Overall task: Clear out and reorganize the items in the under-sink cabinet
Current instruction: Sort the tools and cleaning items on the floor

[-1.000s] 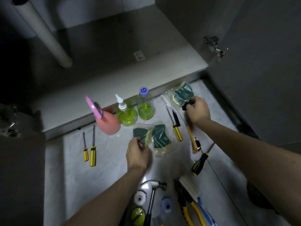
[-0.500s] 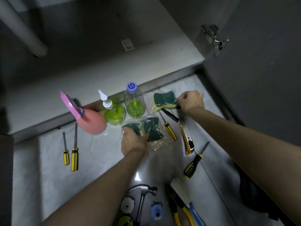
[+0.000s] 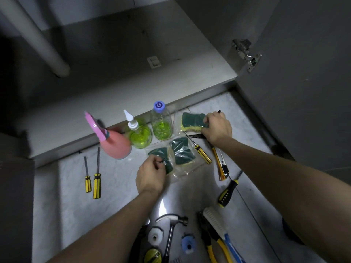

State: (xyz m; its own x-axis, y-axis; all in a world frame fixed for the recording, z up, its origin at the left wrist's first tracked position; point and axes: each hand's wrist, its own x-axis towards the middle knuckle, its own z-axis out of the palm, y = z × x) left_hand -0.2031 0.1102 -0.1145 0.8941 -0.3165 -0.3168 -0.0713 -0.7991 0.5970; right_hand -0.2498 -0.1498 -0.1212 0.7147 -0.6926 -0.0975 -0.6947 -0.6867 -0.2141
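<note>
On the tiled floor in front of the bare cabinet shelf (image 3: 133,88) lie bagged green-and-yellow sponges. My right hand (image 3: 216,127) grips one wrapped sponge (image 3: 191,121) by its right end, near the cabinet's front edge. My left hand (image 3: 151,174) pinches the edge of a clear bag holding two green sponges (image 3: 177,155), lower and to the left. A black-handled tool (image 3: 197,136) sticks out from under my right hand.
A pink spray bottle (image 3: 115,144) and two bottles of green liquid (image 3: 140,135), (image 3: 161,123) stand at the shelf edge. Yellow screwdrivers (image 3: 93,180), (image 3: 201,151), a utility knife (image 3: 220,164), hammer (image 3: 171,234), pliers (image 3: 210,242) and brush (image 3: 216,223) lie on the floor. A drain pipe (image 3: 38,38) stands at back left; an open door (image 3: 303,73) at right.
My right hand has gone from a black tool to the wrapped sponge by the cabinet edge and now grips its right end. My left hand stays on the sponge bag.
</note>
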